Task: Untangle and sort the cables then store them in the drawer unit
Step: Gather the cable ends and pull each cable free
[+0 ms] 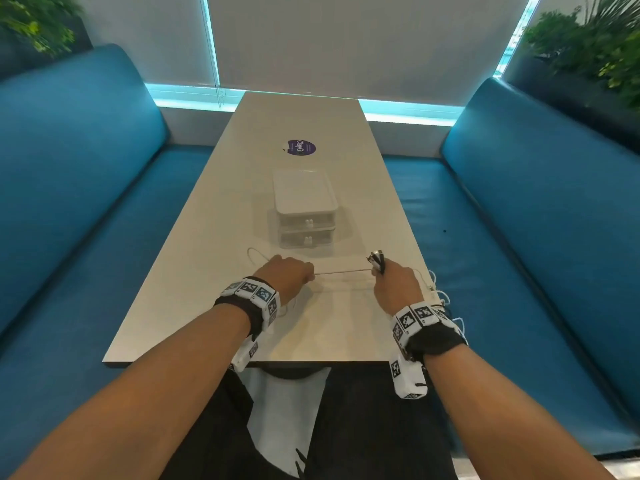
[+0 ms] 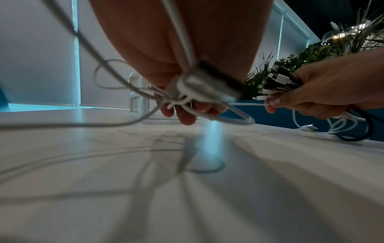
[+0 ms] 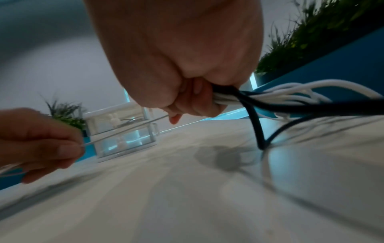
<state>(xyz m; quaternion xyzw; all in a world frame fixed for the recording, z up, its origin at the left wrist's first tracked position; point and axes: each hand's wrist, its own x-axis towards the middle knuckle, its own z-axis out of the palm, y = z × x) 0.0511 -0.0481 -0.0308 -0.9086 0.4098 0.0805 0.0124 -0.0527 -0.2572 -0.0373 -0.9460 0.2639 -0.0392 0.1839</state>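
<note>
A thin white cable is stretched taut between both hands, just above the table. My left hand grips its loose loops and a plug, fingers curled round them. My right hand grips a bundle of white and black cables, with their plugs sticking up out of the fist. In the right wrist view my left hand pinches the white cable. The clear two-drawer unit stands just beyond the hands, both drawers closed.
The bundle's loose ends trail over the table's right edge. A purple round sticker lies farther back on the table. Blue benches run along both sides, with plants behind them.
</note>
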